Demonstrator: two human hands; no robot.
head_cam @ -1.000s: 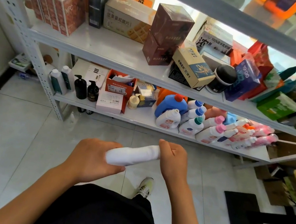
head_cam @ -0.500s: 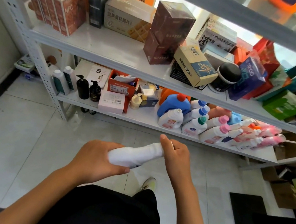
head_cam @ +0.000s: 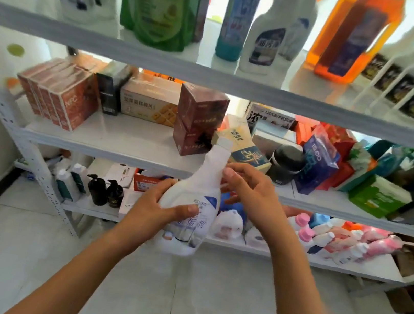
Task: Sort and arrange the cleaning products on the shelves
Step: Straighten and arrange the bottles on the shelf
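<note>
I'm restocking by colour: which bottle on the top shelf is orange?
The large orange jug, right of the white trigger-neck bottle; the others there are white, teal or green.

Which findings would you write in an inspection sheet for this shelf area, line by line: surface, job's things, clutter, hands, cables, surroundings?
Surface: white metal shelving with three levels in view, all stocked.
Job's things: white spray-type bottle held upright, label toward the camera; similar white bottles and an orange jug on the top shelf; pink-capped bottles on the bottom shelf, several lying down.
Clutter: brown boxes, a dark jar and blue and green packs on the middle shelf, loosely piled at the right.
Hands: left hand grips the bottle's body; right hand is at its neck, fingers relaxed.
Cables: nothing seen.
Surroundings: pale tiled floor; cardboard boxes at the lower right.
</note>
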